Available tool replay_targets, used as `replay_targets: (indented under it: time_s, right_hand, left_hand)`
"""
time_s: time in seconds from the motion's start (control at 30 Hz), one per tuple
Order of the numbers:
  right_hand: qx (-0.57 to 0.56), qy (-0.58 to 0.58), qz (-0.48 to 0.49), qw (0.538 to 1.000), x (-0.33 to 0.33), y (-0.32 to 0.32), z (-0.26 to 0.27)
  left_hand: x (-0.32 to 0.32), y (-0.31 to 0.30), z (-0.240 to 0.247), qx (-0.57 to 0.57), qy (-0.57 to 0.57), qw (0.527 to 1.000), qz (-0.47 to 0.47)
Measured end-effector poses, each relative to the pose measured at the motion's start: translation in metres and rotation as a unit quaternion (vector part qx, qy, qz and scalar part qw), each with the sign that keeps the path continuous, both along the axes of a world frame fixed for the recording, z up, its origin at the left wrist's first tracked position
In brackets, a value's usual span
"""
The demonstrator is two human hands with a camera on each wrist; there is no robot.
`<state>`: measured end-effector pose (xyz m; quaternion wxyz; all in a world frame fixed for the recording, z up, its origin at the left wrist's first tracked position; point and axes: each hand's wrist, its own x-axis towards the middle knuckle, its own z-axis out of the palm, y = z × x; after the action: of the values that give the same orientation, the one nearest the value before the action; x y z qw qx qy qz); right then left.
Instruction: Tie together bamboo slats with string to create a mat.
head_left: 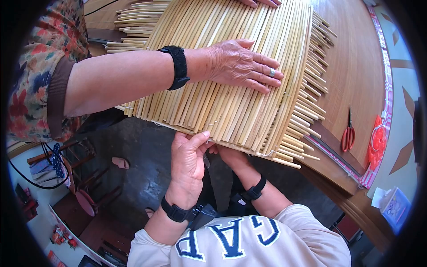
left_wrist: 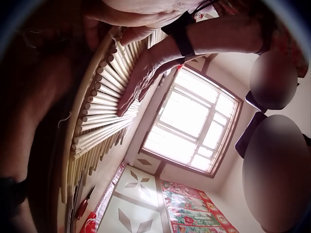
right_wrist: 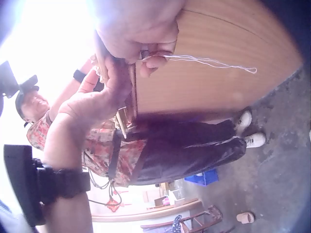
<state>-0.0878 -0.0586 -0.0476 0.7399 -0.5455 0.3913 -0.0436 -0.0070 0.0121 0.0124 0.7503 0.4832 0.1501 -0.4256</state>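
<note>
1 bright window (left_wrist: 187, 109), pale wall (left_wrist: 226, 187), grey floor (head_left: 142, 153), brown wooden table (head_left: 349, 49).

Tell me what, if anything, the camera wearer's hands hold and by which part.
The left hand grips the stick mat by its near edge; the right hand apparently pinches white thread, looped end free.

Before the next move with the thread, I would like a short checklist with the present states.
1. Mat held down: ok, a helper's hand lies on it.
2. Left hand at the mat's edge: ok, thumb on top.
3. Right hand has the thread: ok, fingers pinch it.
4. Thread pulled tight: not ok, looped end hangs slack.
5. Stitch under the edge: cannot tell, hidden.
6. Scissors away from hands: ok, they lie on the table.
</note>
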Motion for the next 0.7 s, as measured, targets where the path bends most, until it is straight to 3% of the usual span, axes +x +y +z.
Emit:
replay_targets:
  time_s: [0.13, 0.2, 0.3, 0.43, 0.5, 0.6, 0.63, 0.7]
  right_hand:
    - [0.019, -0.034, -0.038, 0.999, -0.002, 0.006, -0.011]
    - [0.09, -0.092, -0.069, 0.989, -0.004, 0.008, -0.02]
    - [0.045, -0.105, -0.068, 0.991, -0.006, 0.009, -0.026]
    - [0.091, -0.123, -0.095, 0.984, -0.009, 0.008, -0.029]
    - [-0.157, -0.077, -0.013, 0.984, -0.012, 0.009, -0.039]
    - [-0.256, -0.028, 0.048, 0.965, -0.016, 0.006, -0.043]
    - [-0.255, -0.028, 0.049, 0.965, -0.016, 0.008, -0.048]
    - [-0.365, -0.016, 0.022, 0.931, -0.015, 0.012, -0.056]
  left_hand:
    - [0.0, 0.001, 0.0, 0.004, -0.002, 1.0, 0.0]
    - [0.0, 0.001, 0.001, 0.007, -0.002, 1.0, -0.004]
    - [0.001, 0.001, 0.0, 0.007, -0.009, 1.0, -0.008]
    - [0.002, 0.001, -0.007, -0.001, -0.007, 1.0, -0.016]
    - [0.001, 0.002, -0.006, 0.001, -0.011, 1.0, -0.017]
    - [0.0, 0.002, -0.001, -0.005, -0.026, 1.0, -0.013]
    - [0.0, 0.002, -0.001, -0.003, -0.026, 1.0, -0.01]
    - [0.0, 0.002, -0.001, 0.001, -0.027, 1.0, -0.007]
